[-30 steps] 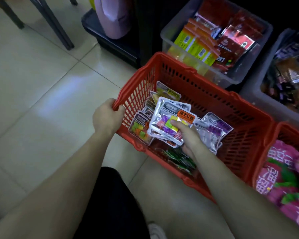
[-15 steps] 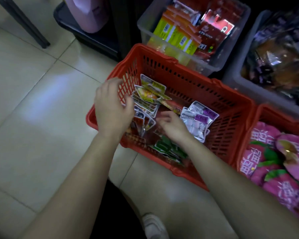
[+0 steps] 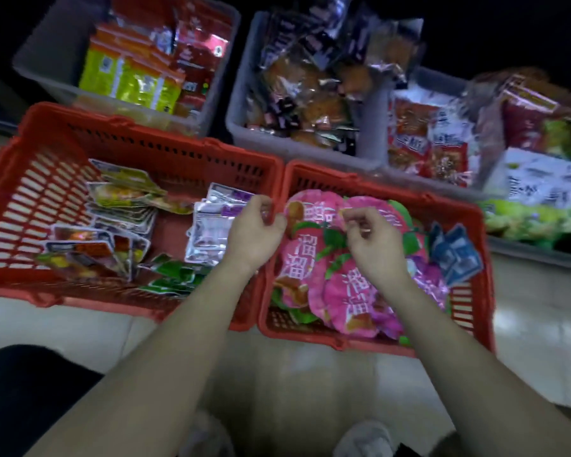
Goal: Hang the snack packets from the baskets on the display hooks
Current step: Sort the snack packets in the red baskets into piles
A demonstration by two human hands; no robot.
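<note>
Tiled floor point(image 3: 80, 324) under red baskets point(image 3: 30, 199).

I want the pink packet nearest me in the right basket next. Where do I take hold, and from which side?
Pinch the rounded near edge of the pink packet, coming down from above by the near wall of the right basket. It lies flat on top of the other pink packets, so that edge looks free. The right hand is closest. No hang hole shows.

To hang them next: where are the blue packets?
Head view: the blue packets lie at the right end of the right red basket, beside the pink packets.
</note>
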